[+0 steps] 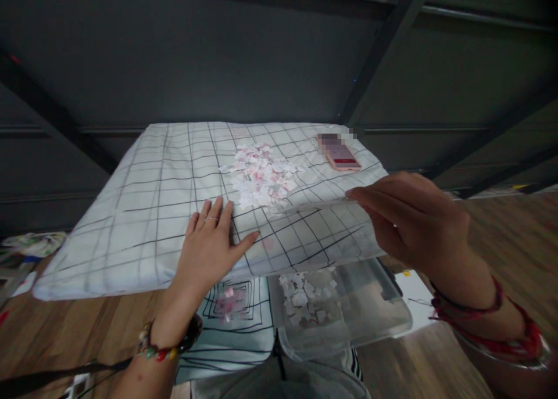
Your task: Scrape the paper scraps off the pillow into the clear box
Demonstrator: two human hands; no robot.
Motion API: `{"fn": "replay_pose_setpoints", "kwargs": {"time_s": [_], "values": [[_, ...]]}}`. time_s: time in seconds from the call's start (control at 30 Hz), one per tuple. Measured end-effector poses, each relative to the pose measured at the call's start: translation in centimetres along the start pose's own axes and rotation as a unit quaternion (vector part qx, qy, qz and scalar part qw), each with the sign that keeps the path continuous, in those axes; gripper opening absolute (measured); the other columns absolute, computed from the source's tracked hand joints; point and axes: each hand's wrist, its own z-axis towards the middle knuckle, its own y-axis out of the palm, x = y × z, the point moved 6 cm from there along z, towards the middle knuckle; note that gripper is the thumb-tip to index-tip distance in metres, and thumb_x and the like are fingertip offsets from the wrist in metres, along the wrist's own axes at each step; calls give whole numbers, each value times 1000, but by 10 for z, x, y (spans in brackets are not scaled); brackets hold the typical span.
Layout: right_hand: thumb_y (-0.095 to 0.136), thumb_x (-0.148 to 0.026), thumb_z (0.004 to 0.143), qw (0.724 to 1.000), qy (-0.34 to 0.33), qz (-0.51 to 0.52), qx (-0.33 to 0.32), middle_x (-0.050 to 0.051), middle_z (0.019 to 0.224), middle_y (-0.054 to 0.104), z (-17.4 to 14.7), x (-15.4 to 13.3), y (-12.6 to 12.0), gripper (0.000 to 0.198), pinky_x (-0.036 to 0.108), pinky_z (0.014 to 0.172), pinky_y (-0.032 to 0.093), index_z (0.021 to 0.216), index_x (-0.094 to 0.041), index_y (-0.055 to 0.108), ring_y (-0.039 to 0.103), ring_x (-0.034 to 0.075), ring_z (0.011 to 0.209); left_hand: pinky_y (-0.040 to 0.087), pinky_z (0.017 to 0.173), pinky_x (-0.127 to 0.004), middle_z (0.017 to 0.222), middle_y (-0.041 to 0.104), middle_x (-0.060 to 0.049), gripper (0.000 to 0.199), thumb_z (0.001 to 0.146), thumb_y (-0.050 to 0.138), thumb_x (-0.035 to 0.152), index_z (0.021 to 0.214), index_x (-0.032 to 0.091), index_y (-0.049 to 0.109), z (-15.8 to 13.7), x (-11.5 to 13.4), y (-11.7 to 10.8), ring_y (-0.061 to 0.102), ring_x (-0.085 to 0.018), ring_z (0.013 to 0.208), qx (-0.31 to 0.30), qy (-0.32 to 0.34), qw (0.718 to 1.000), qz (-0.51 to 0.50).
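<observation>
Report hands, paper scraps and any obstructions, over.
Left hand flat on checked cloth, beside paper scraps. Right hand raised, apparently pinching cloth. Scraps loosely heaped. Phone right of scraps, apart from them.

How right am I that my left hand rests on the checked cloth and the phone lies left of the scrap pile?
Not quite: the phone lies right of the scrap pile, as the head view shows. Your left hand does rest on the checked cloth.
</observation>
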Motion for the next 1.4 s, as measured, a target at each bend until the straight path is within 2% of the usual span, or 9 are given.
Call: {"fn": "replay_pose_setpoints", "kwargs": {"time_s": [0.13, 0.33, 0.47, 0.7, 1.2, 1.4], "values": [[47, 0, 76, 1000, -14, -7, -7, 2, 73, 64, 0, -4, 2, 31, 30, 58, 39, 98, -20, 56, 54, 16, 65, 23, 111, -50, 148, 34, -19, 78, 84, 38, 63, 139, 8, 38, 0, 0, 0, 25, -34, 139, -1, 1, 1000, 0], [47, 0, 74, 998, -12, -59, -14, 1, 71, 62, -6, 6, 8, 32, 30, 56, 36, 97, -20, 57, 52, 16, 64, 23, 111, -50, 149, 33, -19, 75, 85, 39, 61, 139, 7, 39, 0, 0, 0, 25, -34, 139, -1, 2, 1000, -3], [49, -1, 76, 1000, -1, -25, 6, 2, 72, 63, -5, 5, 5, 29, 31, 57, 37, 98, -18, 57, 53, 17, 66, 23, 111, -51, 148, 34, -19, 74, 85, 39, 60, 138, 8, 40, 0, 0, 0, 26, -35, 139, 2, 4, 1000, -7], [48, 0, 75, 999, -16, -43, -6, 2, 71, 64, -3, -1, 12, 29, 31, 57, 38, 96, -18, 57, 54, 16, 65, 22, 112, -49, 149, 33, -18, 73, 86, 40, 58, 139, 9, 39, 0, 0, -1, 25, -34, 139, -6, -2, 1000, -1], [50, 1, 74, 999, -15, -35, -9, 2, 70, 63, -6, -1, 6, 29, 30, 57, 38, 96, -17, 56, 53, 16, 65, 23, 112, -49, 149, 33, -18, 69, 87, 41, 55, 138, 8, 41, 0, 0, 0, 26, -33, 139, -9, -2, 1000, 6], [51, 4, 74, 1000, -10, -13, -6, 4, 76, 65, -4, -5, 0, 30, 31, 61, 41, 97, -15, 57, 55, 17, 69, 24, 111, -49, 148, 35, -18, 69, 87, 40, 56, 138, 9, 41, 0, -1, 0, 27, -34, 138, 3, 1, 1000, 7]]}}
